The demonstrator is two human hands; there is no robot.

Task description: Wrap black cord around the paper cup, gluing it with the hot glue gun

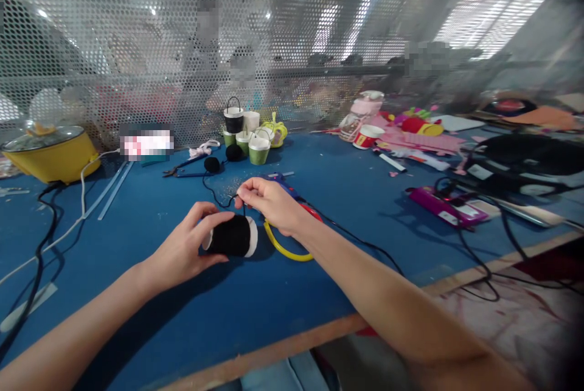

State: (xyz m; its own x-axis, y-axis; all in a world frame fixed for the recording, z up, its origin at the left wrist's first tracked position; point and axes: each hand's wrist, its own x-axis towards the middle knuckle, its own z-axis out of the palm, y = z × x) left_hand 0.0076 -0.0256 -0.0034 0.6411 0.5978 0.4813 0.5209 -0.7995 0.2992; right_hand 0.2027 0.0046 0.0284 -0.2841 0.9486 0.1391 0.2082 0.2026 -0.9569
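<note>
My left hand (194, 242) grips a small paper cup (231, 236) lying on its side, its wall wound with black yarn and its white rim facing right. Above the cup, my right hand (269, 201) pinches the black yarn (222, 203) between thumb and fingers. From there the strand runs back to a small black yarn ball (212, 164), and a second dark ball (234, 152) sits behind it. Under my right wrist lies a yellow ring-shaped piece (287, 250) with red on its far side, partly hidden by the arm.
Green and white cups (260, 149) stand grouped at the back, one black with a handle. Pliers (182, 169) lie left of them. A yellow electric pot (50, 151) stands far left. On the right are a purple power strip (447, 207), cables and a black bag (524, 160).
</note>
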